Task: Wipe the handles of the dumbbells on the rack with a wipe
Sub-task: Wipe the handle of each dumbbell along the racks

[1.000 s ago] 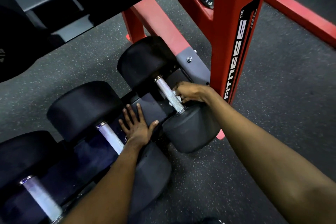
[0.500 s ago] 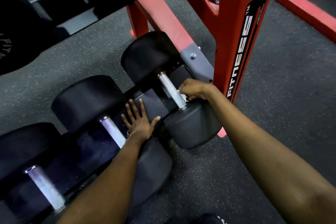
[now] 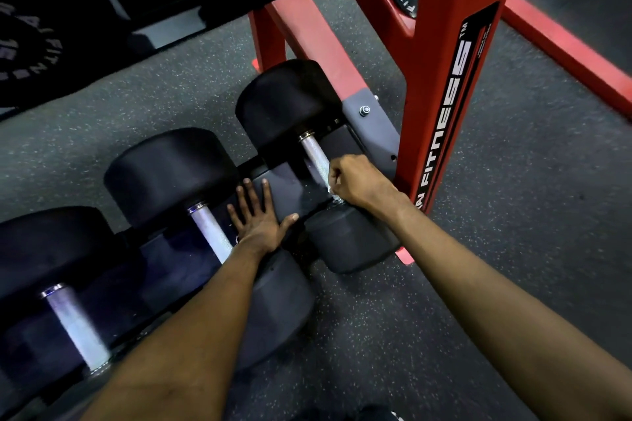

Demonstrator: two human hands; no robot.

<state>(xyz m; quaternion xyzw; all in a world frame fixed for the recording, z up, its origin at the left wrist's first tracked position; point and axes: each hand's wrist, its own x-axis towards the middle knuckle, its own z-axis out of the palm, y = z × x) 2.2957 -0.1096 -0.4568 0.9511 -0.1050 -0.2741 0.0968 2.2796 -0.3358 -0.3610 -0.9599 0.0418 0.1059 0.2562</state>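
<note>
Head view, entry: right hand point(image 3: 359, 181) is curling round the near end of the rightmost dumbbell's handle point(image 3: 313, 154), pressing a barely showing white wipe point(image 3: 330, 189) to it. Left hand point(image 3: 260, 220) is lying flat, fingers spread, on the dark rack tray point(image 3: 290, 188), holding nothing. Progress, judged: this handle underway; middle handle point(image 3: 210, 232) and left handle point(image 3: 77, 328) probably awaiting wiping. Handles: pale knurled steel, sitting low beside the red upright point(image 3: 444, 79).

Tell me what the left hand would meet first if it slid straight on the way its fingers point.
The left hand lies flat on the rack tray, fingers aimed between the far heads of the middle dumbbell and the end dumbbell. Probably the middle one's head first; depth is unclear.
</note>
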